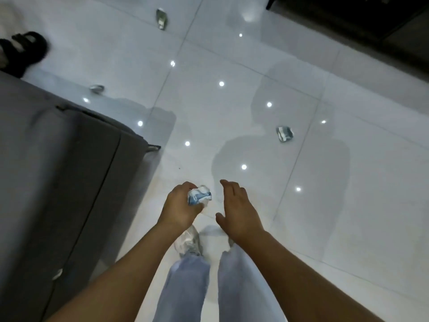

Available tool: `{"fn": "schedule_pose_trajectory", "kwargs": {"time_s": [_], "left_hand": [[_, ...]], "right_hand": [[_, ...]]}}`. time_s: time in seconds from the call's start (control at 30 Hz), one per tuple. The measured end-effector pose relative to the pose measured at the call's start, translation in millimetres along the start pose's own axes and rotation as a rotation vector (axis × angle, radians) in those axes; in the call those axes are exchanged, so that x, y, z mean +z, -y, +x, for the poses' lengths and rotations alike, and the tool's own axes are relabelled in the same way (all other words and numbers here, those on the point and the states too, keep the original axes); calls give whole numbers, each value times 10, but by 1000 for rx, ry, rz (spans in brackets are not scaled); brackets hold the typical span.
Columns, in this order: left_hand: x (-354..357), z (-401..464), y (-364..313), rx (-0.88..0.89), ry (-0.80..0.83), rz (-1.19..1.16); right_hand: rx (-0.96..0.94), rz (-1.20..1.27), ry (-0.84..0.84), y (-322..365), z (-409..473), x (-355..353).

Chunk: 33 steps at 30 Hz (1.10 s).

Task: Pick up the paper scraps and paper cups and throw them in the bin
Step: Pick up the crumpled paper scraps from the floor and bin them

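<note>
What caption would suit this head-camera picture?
Left hand grips a crumpled paper cup, right hand open, more crushed cups littering the tiled floor.

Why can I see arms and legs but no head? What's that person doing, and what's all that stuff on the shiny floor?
The camera sits on the person's head and looks down, so you see only their arms, jeans and a shoe. The left hand grips a crumpled blue-and-white paper cup. The right hand is open and holds nothing. On the white tiled floor lie more bits of litter: a crushed cup ahead to the right, one beside the grey sofa, and one farther off. The bright dots are lamp reflections. No bin shows here.
</note>
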<state>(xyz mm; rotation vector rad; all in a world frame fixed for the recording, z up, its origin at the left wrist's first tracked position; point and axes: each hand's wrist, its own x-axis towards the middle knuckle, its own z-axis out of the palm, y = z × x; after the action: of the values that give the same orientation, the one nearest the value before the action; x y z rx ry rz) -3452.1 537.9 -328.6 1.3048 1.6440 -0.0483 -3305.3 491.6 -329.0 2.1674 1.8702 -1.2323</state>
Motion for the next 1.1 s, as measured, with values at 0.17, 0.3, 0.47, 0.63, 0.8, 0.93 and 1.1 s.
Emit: {"fn": "schedule_pose_trajectory", "kwargs": {"time_s": [0.17, 0.3, 0.47, 0.63, 0.8, 0.93, 1.1], "left_hand": [[-85, 256, -485, 45, 12, 101], [104, 566, -954, 53, 22, 179], [458, 992, -1640, 22, 48, 183], [781, 1496, -2179, 31, 84, 196], [1068, 2190, -2327, 108, 112, 220], [1370, 2946, -2165, 144, 104, 264], [1847, 3961, -1756, 163, 60, 335]], "right_hand": [[60, -14, -49, -454, 218, -623], [164, 21, -61, -972, 521, -1071], [317, 69, -39, -1745, 991, -1558], [352, 18, 14, -2348, 1502, -1773], [373, -22, 38, -2856, 2076, -1612], [407, 0, 23, -3349, 2647, -1241], [424, -21, -9, -3997, 3434, -605]]}}
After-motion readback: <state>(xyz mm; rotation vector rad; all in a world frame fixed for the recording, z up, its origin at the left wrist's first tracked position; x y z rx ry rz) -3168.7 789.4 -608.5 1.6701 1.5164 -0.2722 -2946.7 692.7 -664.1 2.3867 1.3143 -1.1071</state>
